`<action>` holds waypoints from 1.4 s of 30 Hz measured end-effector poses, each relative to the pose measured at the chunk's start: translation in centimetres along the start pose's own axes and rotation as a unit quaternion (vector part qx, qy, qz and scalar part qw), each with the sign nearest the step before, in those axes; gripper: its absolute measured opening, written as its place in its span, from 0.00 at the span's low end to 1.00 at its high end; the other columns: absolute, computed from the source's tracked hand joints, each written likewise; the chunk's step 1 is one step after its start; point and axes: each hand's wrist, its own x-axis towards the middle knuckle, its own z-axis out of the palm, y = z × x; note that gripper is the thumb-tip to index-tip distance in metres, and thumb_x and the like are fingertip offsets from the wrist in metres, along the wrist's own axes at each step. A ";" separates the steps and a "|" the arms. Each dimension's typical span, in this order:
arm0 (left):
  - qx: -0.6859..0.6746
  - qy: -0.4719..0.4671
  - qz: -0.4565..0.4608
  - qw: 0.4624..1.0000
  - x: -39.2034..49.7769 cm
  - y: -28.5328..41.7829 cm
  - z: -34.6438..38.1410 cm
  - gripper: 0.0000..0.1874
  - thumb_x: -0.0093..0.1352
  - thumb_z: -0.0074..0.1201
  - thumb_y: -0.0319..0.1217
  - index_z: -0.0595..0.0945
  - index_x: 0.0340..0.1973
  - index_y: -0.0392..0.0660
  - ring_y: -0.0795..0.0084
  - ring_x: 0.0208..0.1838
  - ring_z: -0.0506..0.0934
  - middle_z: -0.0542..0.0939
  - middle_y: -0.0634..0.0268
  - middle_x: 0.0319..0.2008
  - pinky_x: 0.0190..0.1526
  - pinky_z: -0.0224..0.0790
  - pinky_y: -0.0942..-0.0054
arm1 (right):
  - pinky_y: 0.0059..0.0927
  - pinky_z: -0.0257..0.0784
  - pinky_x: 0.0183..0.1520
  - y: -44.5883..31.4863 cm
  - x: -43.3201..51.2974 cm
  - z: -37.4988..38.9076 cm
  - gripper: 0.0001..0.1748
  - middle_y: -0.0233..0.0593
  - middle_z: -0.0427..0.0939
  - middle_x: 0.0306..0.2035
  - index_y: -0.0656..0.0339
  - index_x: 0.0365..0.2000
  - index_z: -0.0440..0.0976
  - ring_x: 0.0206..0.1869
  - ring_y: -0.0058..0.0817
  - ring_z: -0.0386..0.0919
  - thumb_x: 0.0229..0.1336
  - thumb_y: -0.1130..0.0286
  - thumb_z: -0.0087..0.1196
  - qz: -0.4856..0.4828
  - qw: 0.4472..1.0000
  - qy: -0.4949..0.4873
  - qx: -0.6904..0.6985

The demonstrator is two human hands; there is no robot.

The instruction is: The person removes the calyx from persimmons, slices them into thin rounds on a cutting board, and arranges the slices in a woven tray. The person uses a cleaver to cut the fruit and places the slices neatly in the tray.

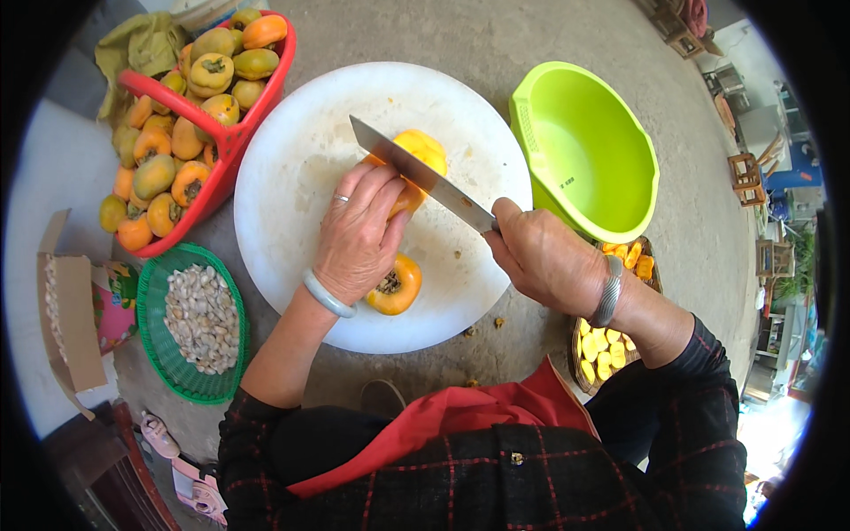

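On a round white cutting board (299,199), my left hand (362,229) holds an orange persimmon (410,199) down with its fingers. My right hand (548,259) grips the handle of a wide-bladed cleaver (425,176), whose blade slants across the fruit beside my left fingers. How deep the edge sits in the fruit is hidden. Just beyond the blade lies a yellow-orange persimmon piece (424,149). A persimmon with a dark, dry calyx (400,285) rests by my left wrist, nearer to me.
A red basket (226,152) heaped with persimmons stands at upper left. Below it, a green plastic basket (147,332) holds pale, flat pieces, perhaps seeds, beside an open cardboard box (81,312). At right are a lime-green basin (584,146) and woven trays with yellow-orange pieces (603,352).
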 end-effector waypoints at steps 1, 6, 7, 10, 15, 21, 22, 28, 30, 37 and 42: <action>0.000 -0.001 -0.003 1.000 0.0 0.0 0.0 0.18 0.64 0.59 0.21 0.80 0.51 0.34 0.49 0.61 0.72 0.78 0.52 0.53 0.65 0.66 0.57 | 0.45 0.72 0.27 -0.1 0.2 -0.2 0.12 0.54 0.75 0.19 0.69 0.33 0.68 0.24 0.54 0.78 0.69 0.70 0.54 0.008 1.000 -0.010 -0.009; -0.002 -0.004 -0.015 1.000 0.0 -0.2 0.3 0.18 0.64 0.60 0.21 0.80 0.50 0.33 0.49 0.61 0.73 0.78 0.52 0.53 0.65 0.66 0.57 | 0.47 0.74 0.30 0.9 1.2 -0.4 0.12 0.55 0.76 0.20 0.70 0.33 0.70 0.25 0.56 0.78 0.69 0.69 0.53 -0.024 0.999 -0.014 0.027; -0.004 -0.003 -0.019 1.000 0.0 -0.3 0.3 0.18 0.64 0.60 0.21 0.80 0.50 0.33 0.49 0.61 0.73 0.78 0.52 0.53 0.65 0.66 0.57 | 0.47 0.74 0.30 1.1 1.6 -0.1 0.12 0.56 0.77 0.21 0.71 0.33 0.70 0.25 0.57 0.78 0.69 0.70 0.53 -0.028 0.998 -0.012 0.048; 0.001 -0.003 -0.028 1.000 0.0 -0.5 0.2 0.18 0.64 0.61 0.21 0.80 0.50 0.33 0.49 0.61 0.73 0.78 0.52 0.53 0.65 0.66 0.56 | 0.49 0.75 0.32 1.1 3.2 1.1 0.12 0.60 0.78 0.23 0.72 0.34 0.70 0.27 0.59 0.79 0.68 0.70 0.53 -0.046 0.995 0.011 0.083; 0.011 -0.012 -0.016 1.000 0.0 -0.1 0.3 0.18 0.64 0.62 0.22 0.80 0.51 0.33 0.48 0.61 0.73 0.78 0.52 0.54 0.66 0.66 0.56 | 0.50 0.79 0.37 0.2 5.4 1.5 0.07 0.65 0.80 0.28 0.76 0.32 0.72 0.34 0.59 0.83 0.59 0.78 0.53 -0.033 0.997 -0.035 0.052; -0.002 -0.012 -0.025 1.000 -0.5 -0.3 0.6 0.19 0.64 0.63 0.23 0.80 0.51 0.33 0.47 0.61 0.73 0.78 0.52 0.54 0.67 0.65 0.55 | 0.49 0.80 0.37 1.4 5.0 2.2 0.09 0.64 0.81 0.28 0.77 0.34 0.71 0.33 0.57 0.84 0.59 0.77 0.53 -0.041 0.997 -0.052 0.049; -0.009 -0.012 -0.024 1.000 -0.4 -0.4 0.6 0.19 0.64 0.63 0.23 0.80 0.51 0.33 0.47 0.61 0.73 0.78 0.52 0.54 0.67 0.65 0.54 | 0.50 0.80 0.36 1.4 5.8 3.5 0.09 0.63 0.81 0.27 0.77 0.34 0.70 0.32 0.57 0.83 0.58 0.77 0.53 -0.046 0.997 -0.030 0.052; 0.008 -0.008 0.013 1.000 -0.7 -0.6 -0.5 0.17 0.65 0.61 0.22 0.82 0.50 0.36 0.49 0.62 0.72 0.78 0.54 0.55 0.65 0.66 0.56 | 0.53 0.75 0.32 2.1 7.3 6.6 0.12 0.61 0.78 0.21 0.71 0.34 0.69 0.28 0.60 0.80 0.67 0.70 0.53 -0.028 0.997 0.050 0.043; 0.019 0.002 0.021 1.000 -0.8 -0.7 -0.8 0.16 0.65 0.60 0.21 0.83 0.50 0.37 0.50 0.61 0.72 0.78 0.55 0.54 0.64 0.66 0.57 | 0.51 0.74 0.32 2.1 6.6 5.1 0.12 0.60 0.78 0.21 0.70 0.34 0.70 0.27 0.58 0.80 0.67 0.69 0.53 -0.039 0.992 0.078 0.090; -0.026 0.030 0.011 0.999 -1.1 -1.1 -0.3 0.17 0.63 0.61 0.19 0.83 0.49 0.36 0.51 0.59 0.73 0.80 0.57 0.50 0.61 0.67 0.58 | 0.50 0.77 0.33 0.5 1.5 0.3 0.12 0.62 0.77 0.21 0.73 0.32 0.69 0.28 0.60 0.80 0.67 0.71 0.52 -0.032 0.995 0.059 0.070; -0.030 0.041 0.004 0.999 -1.4 -0.9 -0.4 0.17 0.61 0.62 0.17 0.83 0.47 0.36 0.52 0.58 0.74 0.80 0.57 0.50 0.60 0.68 0.59 | 0.49 0.76 0.31 -0.3 -0.2 0.1 0.12 0.61 0.76 0.19 0.73 0.31 0.67 0.27 0.59 0.80 0.67 0.73 0.51 -0.016 0.998 0.018 0.059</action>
